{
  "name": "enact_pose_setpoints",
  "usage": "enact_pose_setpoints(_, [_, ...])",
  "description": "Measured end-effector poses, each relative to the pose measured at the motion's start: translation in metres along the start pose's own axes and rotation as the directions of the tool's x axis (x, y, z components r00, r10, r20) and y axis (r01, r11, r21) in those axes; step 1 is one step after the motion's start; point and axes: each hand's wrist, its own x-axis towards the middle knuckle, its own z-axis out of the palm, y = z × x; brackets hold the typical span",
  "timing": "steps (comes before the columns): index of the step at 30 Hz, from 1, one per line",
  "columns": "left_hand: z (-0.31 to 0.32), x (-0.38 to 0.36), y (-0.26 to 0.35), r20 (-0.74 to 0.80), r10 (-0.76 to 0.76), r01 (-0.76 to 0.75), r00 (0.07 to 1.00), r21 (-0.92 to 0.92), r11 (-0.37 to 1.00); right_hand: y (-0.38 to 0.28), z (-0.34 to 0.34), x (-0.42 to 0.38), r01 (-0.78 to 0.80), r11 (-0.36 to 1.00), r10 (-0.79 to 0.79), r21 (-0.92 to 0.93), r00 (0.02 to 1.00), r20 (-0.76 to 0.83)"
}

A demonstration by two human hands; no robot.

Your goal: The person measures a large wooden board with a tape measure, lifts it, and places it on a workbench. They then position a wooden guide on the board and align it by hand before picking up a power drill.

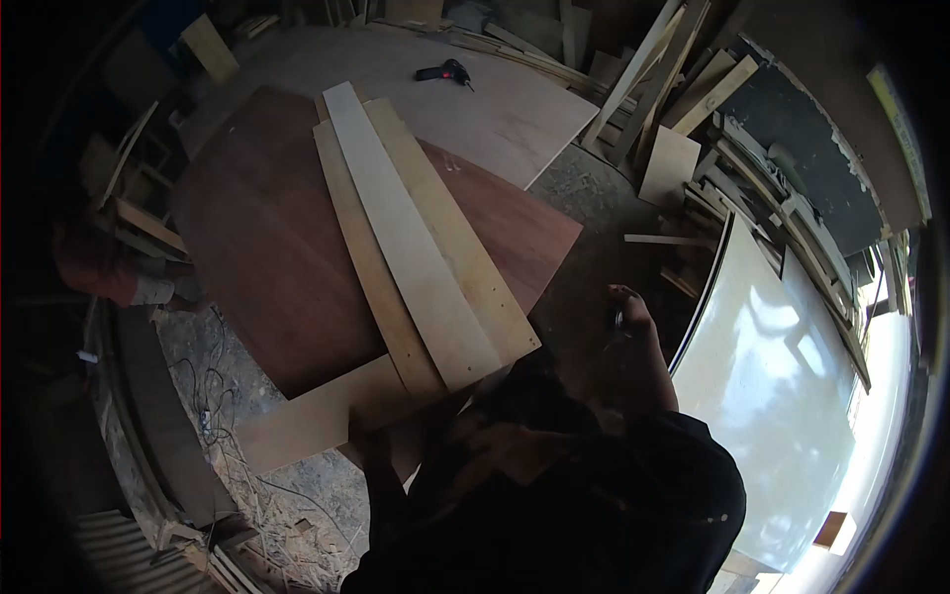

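My left hand (370, 436) is in deep shadow at the near edge of a crosswise plywood strip (297, 421), closed on that edge; its fingers show poorly. Long plywood strips lie stacked over the strip's right end: a pale narrow one (411, 238) on top, and a wider yellowish one (475, 262) with small dark holes near its end. Out to the right, apart from the stack, my right hand (635, 313) is closed in a fist. Something small and dark shows at its fingers, too dim to name.
Reddish-brown sheets (267, 228) lie under the strips. A cordless drill (445, 73) rests on the far sheet (524, 109). At right stands a glossy pale panel (767, 396), with scrap timber (732, 94) behind. Another person's leg (153, 287) is at left. Cables (206, 421) and shavings cover the floor.
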Motion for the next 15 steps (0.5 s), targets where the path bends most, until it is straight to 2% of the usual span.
enact_pose_setpoints(1, [0.029,0.003,0.015,-0.023,0.049,-0.038,0.999,0.351,0.935,-0.021,-0.022,0.052,0.135,0.99,-0.134,-0.041,0.991,0.03])
enact_pose_setpoints(2, [0.06,0.006,0.01,-0.129,-0.062,0.085,0.99,0.178,0.98,-0.046,-0.037,0.099,0.274,0.959,-0.269,-0.072,0.96,0.074])
enact_pose_setpoints(3, [0.074,0.014,0.027,-0.195,-0.086,0.119,0.977,0.166,0.979,-0.066,-0.041,0.136,0.276,0.957,-0.262,-0.091,0.955,0.142])
enact_pose_setpoints(4, [0.085,0.025,0.06,-0.096,-0.348,0.264,0.933,-0.476,0.839,-0.088,-0.037,0.172,0.265,0.952,-0.241,-0.156,0.958,0.155])
enact_pose_setpoints(5, [0.105,0.026,0.091,0.113,-0.455,0.284,0.883,-0.901,0.328,-0.113,-0.029,0.208,0.247,0.944,-0.213,-0.22,0.962,0.169])
enact_pose_setpoints(6, [0.125,0.02,0.108,0.051,-0.49,0.24,0.87,-0.913,0.331,-0.134,-0.02,0.241,0.215,0.909,-0.115,-0.356,0.953,0.28])
enact_pose_setpoints(7, [0.137,0.019,0.122,-0.05,-0.446,0.298,0.894,-0.677,0.673,-0.146,-0.004,0.264,0.206,0.911,-0.08,-0.358,0.939,0.335])
enact_pose_setpoints(9, [0.145,0.018,0.137,-0.16,-0.368,0.31,0.916,-0.3,0.902,-0.158,0.043,0.297,0.2,0.823,0.046,-0.532,0.91,0.413])
enact_pose_setpoints(10, [0.153,0.011,0.136,-0.191,-0.335,0.31,0.923,-0.147,0.939,-0.155,0.063,0.314,0.213,0.832,0.046,-0.512,0.893,0.447])
enact_pose_setpoints(11, [0.161,0.012,0.122,-0.132,-0.432,0.347,0.892,-0.409,0.844,-0.148,0.08,0.331,0.228,0.812,0.098,-0.537,0.854,0.511])
enact_pose_setpoints(12, [0.168,0.012,0.106,-0.072,-0.522,0.364,0.85,-0.637,0.68,-0.138,0.091,0.339,0.242,0.787,0.155,-0.567,0.813,0.562])
enact_pose_setpoints(13, [0.172,0.009,0.111,-0.088,-0.516,0.352,0.852,-0.632,0.691,-0.13,0.105,0.341,0.284,0.74,0.17,-0.609,0.798,0.578])
enact_pose_setpoints(14, [0.18,0.012,0.119,-0.015,-0.616,0.376,0.788,-0.78,0.5,-0.123,0.12,0.341,0.331,0.688,0.178,-0.646,0.786,0.593])
enact_pose_setpoints(15, [0.182,0.015,0.122,0.083,-0.687,0.37,0.722,-0.886,0.281,-0.113,0.132,0.338,0.399,0.573,0.16,-0.716,0.802,0.575])
